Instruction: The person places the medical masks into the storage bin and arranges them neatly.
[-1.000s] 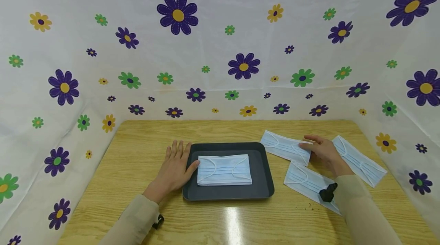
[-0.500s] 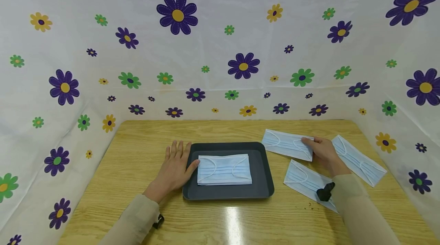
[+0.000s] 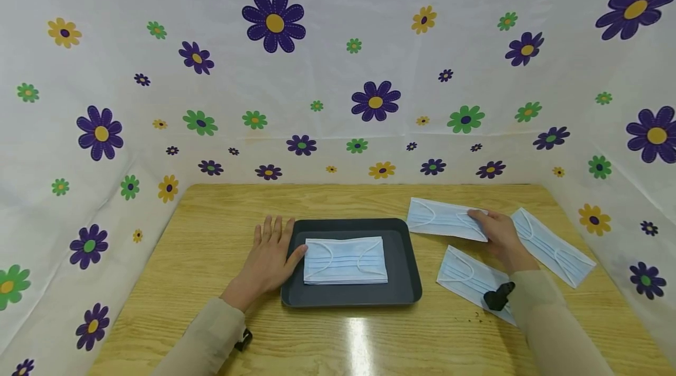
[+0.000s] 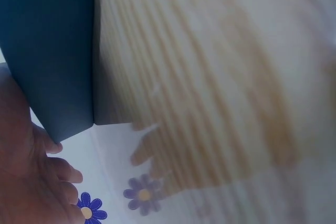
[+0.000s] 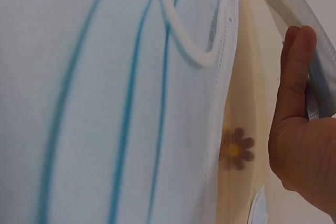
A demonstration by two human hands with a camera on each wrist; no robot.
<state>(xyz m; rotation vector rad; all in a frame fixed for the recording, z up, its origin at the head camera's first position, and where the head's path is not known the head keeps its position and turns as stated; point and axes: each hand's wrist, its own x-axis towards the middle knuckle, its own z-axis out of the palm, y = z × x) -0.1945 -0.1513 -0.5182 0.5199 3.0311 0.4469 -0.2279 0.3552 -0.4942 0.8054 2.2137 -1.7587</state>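
"On the bench [image 3: 227,206], where does the left hand [image 3: 266,261] lie?"

"Along the left edge of the dark grey tray [image 3: 404,270], fingers straight and slightly spread, thumb reaching over the rim."

"And inside the tray?"

"A stack of pleated blue face masks [image 3: 345,260], ear loops uppermost. Whether the thumb touches it, I can't tell."

"What about the right hand [image 3: 502,235]?"

"It pinches a single blue mask [image 3: 438,217] by the right end, thumb on top. The other end is just beside the tray's far right corner."

"Are the hands together?"

"No, well apart, the tray between them."

"Any more masks?"

"Two: a nearer mask [image 3: 465,273], partly hidden by the right sleeve [image 3: 549,311], and an outer mask [image 3: 554,250] slanting to the hand's right. A flower-printed white cloth [image 3: 317,71] hangs behind."
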